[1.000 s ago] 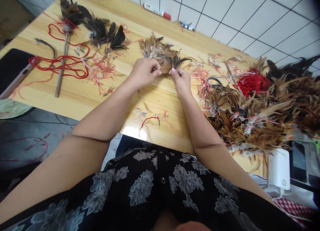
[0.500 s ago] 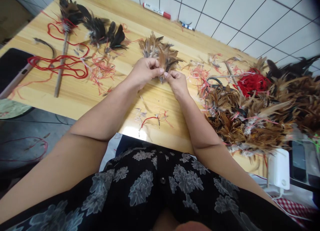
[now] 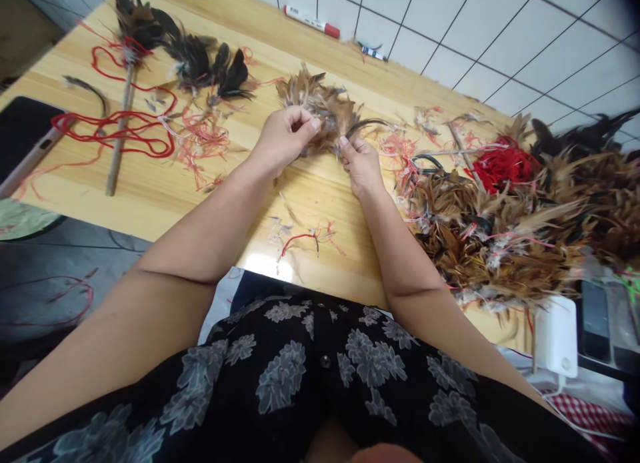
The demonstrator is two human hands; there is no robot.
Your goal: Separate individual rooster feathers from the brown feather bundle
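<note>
1. Head view: the pile [image 3: 311,91] of feathers lies on the desk [image 3: 320,203], just beyond both hands, spread roughly crosswise.
2. The left hand [image 3: 290,131] overlaps its near left edge, thumb and forefinger curled close; whether they grip anything is hidden.
3. The right hand [image 3: 361,164], at its near right, pinches a dark feather [image 3: 371,122] curving rightward.

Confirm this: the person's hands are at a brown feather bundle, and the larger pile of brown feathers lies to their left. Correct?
Wrong side: the larger feather pile lies to the person's right in the head view. The left hand and right hand are at the feather bundle.
</note>
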